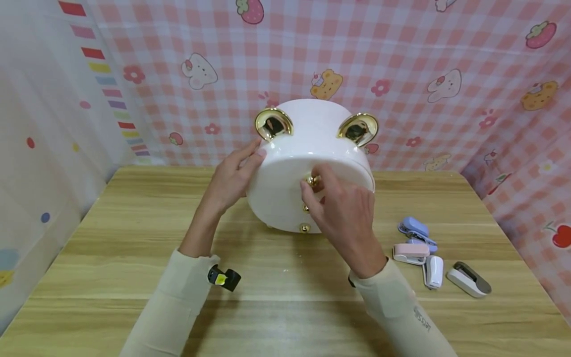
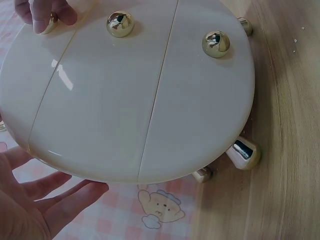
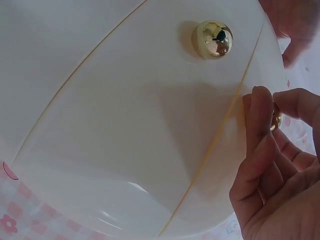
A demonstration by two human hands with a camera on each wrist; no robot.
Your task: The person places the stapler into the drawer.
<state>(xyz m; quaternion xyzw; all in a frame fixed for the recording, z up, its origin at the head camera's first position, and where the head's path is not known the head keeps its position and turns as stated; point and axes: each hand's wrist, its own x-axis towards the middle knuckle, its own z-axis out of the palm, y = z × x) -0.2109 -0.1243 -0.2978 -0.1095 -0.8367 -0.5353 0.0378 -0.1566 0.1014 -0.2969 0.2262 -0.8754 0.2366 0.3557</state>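
A glossy white drawer box (image 1: pixel 276 193) with gold ears and short gold legs stands on the wooden table. Seams split its rounded front into three drawers, each with a round gold knob (image 2: pixel 120 24). With thumb and fingers, my right hand (image 1: pixel 345 213) pinches the top knob (image 3: pixel 276 120). My left hand (image 1: pixel 229 178) rests against the box's left side, its fingers fairly straight along the edge in the left wrist view. All drawer fronts look flush or nearly so; the inside of the box is hidden.
Right of the box lie several small staplers: blue (image 1: pixel 415 228), pink (image 1: pixel 410 252), white (image 1: pixel 432 271) and grey-and-white (image 1: pixel 469 280). A pink checked cloth (image 1: pixel 250 64) hangs behind the table. Tiny white specks lie on the wood before the box.
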